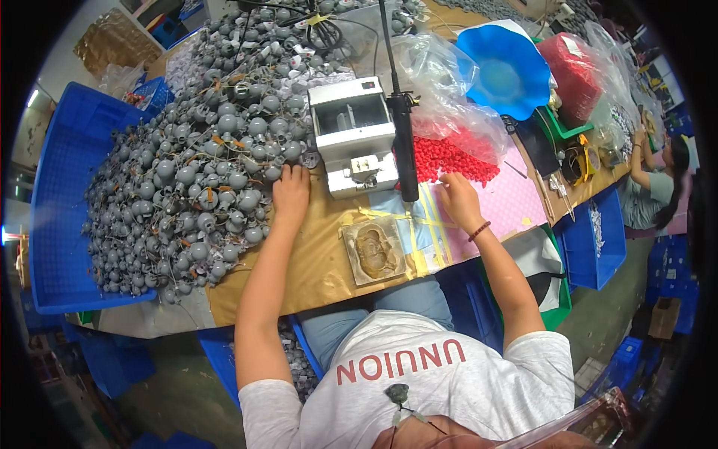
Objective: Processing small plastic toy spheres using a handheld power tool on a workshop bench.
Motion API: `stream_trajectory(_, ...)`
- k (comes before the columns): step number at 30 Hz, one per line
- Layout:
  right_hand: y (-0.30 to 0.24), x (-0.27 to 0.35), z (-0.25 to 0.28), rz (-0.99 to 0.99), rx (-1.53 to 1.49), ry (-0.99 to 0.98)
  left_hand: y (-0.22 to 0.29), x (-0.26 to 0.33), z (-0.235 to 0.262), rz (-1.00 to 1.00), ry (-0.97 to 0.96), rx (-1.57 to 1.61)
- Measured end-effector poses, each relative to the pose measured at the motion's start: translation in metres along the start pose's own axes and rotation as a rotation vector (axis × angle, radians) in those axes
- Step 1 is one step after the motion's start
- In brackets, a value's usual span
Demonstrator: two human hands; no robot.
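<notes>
Grey parts [185,174] fill the left of the frame, left hand [290,193] sits at the pile's edge, right hand [461,199] by the red bits [453,159] right of centre, honestly can't tell if either's holding anything

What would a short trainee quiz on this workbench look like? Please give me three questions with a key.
1. Which bare hand is at the pile of small, bright red plastic pieces?

2. True or false: the square, tan block with a shaped hollow shows lower in the picture than the round, blue dish with a wavy rim.

3. What stands between the red pile and the big heap of round, grey plastic parts?
a) a tall blue plastic bin
b) a white, box-shaped machine
c) a red, plastic-wrapped bundle

Key: 1. The right hand. 2. True. 3. b.
</notes>
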State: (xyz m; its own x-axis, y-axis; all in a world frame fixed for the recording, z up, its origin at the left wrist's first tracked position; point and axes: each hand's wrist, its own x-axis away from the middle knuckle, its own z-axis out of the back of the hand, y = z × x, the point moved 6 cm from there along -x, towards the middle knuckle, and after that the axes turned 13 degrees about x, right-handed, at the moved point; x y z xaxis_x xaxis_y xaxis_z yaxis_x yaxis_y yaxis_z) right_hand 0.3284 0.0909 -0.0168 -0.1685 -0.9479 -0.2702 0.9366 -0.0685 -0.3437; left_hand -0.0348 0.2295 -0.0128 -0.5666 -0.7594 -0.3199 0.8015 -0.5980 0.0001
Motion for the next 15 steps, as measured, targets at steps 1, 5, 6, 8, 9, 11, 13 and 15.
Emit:
stream_trajectory(1,-0.007,-0.006,0.001,0.034,0.066,0.019,-0.003,-0.002,-0.007,0.015,-0.001,-0.005)
stream_trajectory(5,-0.017,-0.015,-0.007,0.063,0.152,0.025,0.014,0.012,0.015,-0.103,0.036,0.119)
stream_trajectory(6,-0.015,-0.015,-0.009,0.070,0.153,0.028,0.022,0.022,0.029,-0.134,0.042,0.158)
stream_trajectory(8,-0.009,-0.013,-0.015,0.092,0.156,0.049,0.041,0.067,0.041,-0.118,-0.061,0.299)
stream_trajectory(9,-0.006,-0.013,-0.020,0.106,0.154,0.059,0.046,0.088,0.046,-0.094,-0.108,0.385)
stream_trajectory(11,-0.005,-0.014,-0.023,0.135,0.176,0.069,0.053,0.115,0.056,-0.064,-0.140,0.520)
stream_trajectory(13,-0.005,-0.013,-0.027,0.160,0.205,0.070,0.057,0.126,0.066,-0.058,-0.124,0.588)
stream_trajectory(15,-0.004,-0.016,-0.028,0.169,0.232,0.054,0.055,0.126,0.066,-0.003,-0.165,0.608)
